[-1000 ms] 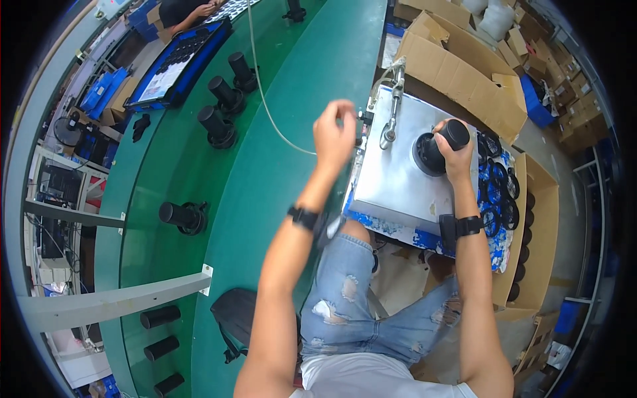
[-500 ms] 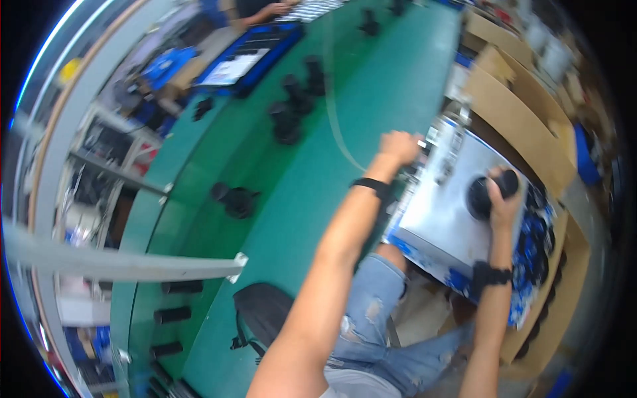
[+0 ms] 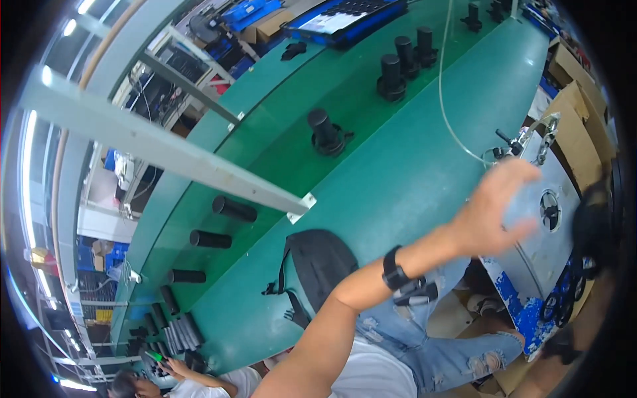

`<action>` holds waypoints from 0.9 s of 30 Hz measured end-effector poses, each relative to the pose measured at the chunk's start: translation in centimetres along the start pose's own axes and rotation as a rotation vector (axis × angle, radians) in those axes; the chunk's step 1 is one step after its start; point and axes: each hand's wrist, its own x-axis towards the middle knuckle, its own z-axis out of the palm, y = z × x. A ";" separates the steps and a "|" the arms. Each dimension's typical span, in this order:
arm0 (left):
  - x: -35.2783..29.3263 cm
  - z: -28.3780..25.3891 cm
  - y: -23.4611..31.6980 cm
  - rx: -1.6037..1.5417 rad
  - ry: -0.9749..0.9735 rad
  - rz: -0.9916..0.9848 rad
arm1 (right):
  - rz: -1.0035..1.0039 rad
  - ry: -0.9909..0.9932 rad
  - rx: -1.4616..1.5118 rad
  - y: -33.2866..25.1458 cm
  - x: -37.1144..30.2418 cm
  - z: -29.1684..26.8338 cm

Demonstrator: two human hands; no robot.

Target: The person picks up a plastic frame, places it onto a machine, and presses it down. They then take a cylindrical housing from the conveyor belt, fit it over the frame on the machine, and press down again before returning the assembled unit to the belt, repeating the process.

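Observation:
My left hand (image 3: pixel 494 212) is raised over the near side of a metal box fixture (image 3: pixel 531 255), fingers spread and slightly blurred, holding nothing. On the fixture's top plate, a round opening with a dark spoked piece (image 3: pixel 549 211) shows beyond my fingertips. A metal toggle clamp (image 3: pixel 547 142) stands at its far end, next to a small black-handled valve (image 3: pixel 509 140). At the right rim, my right hand (image 3: pixel 600 191) is dim and smeared, around a dark, blurred black cylindrical part (image 3: pixel 592 229) beside the fixture. Its fingers are mostly hidden.
Black flanged cylinders (image 3: pixel 323 127) stand along the green conveyor belt (image 3: pixel 265 172); plain black tubes (image 3: pixel 211 239) lie nearer. A grey post (image 3: pixel 199 162) crosses to the bench edge. A black bag (image 3: pixel 322 262) lies on the bench. Cardboard boxes (image 3: pixel 574 126) stand right; another person (image 3: pixel 219 383) sits lower left.
My left hand has left the clamp and opened, moving back toward me. The black cylinder is off the plate, and my right hand has moved to the right with it. The view has turned left.

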 end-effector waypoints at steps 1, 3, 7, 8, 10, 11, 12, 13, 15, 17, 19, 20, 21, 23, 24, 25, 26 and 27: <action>-1.4 0.7 1.6 0.044 -0.015 0.109 | 0.044 -0.038 0.049 0.2 -0.9 1.9; -3.8 2.8 3.6 -0.059 -0.137 0.046 | 0.143 -0.078 0.079 -0.3 -3.3 4.3; -7.7 1.1 4.0 -0.022 -0.205 -0.118 | 0.278 -0.107 0.182 -1.8 -7.8 9.6; -8.2 0.8 4.1 -0.010 -0.145 -0.068 | 0.279 -0.105 0.175 -2.0 -8.6 9.9; -8.0 -1.0 3.5 0.051 -0.096 -0.075 | 0.317 -0.087 0.131 -1.4 -9.9 9.9; -7.6 -2.4 3.0 0.121 -0.050 -0.082 | 0.333 -0.081 0.113 -1.3 -10.2 9.7; -7.1 -4.1 1.9 0.208 0.041 -0.094 | 0.414 -0.104 0.070 -1.5 -10.3 9.1; -6.9 -6.3 0.9 0.302 0.135 -0.112 | 0.472 -0.142 0.052 -1.6 -10.6 8.8; -7.0 -10.6 -1.0 0.579 0.336 -0.111 | 0.571 -0.161 0.015 -1.0 -11.9 7.8; -8.1 -14.7 -1.2 0.247 0.401 -0.511 | 0.688 -0.159 0.002 0.0 -13.7 7.1; -9.1 -17.5 -1.3 0.187 0.575 -0.522 | 0.780 -0.149 0.007 0.8 -15.2 6.9; -9.6 -18.5 -2.7 0.324 0.680 -0.495 | 0.810 -0.150 0.015 1.2 -15.9 7.1; -10.1 -19.6 -4.5 0.462 0.784 -0.469 | 0.837 -0.153 0.021 1.5 -16.5 7.3; -10.0 -21.3 -8.4 0.804 0.906 -0.449 | 0.849 -0.177 0.030 2.3 -17.4 7.5; -10.2 -21.9 -10.3 0.840 0.967 -0.498 | 0.878 -0.179 0.028 2.3 -17.8 7.7; -10.2 -22.8 -12.0 0.873 1.030 -0.536 | 0.898 -0.176 0.029 2.5 -17.8 8.1; -10.6 -23.8 -13.7 0.872 1.046 -0.535 | 0.911 -0.178 0.048 2.7 -18.0 8.3; -11.4 -24.8 -15.1 0.974 1.072 -0.594 | 0.913 -0.181 0.056 2.8 -18.3 8.4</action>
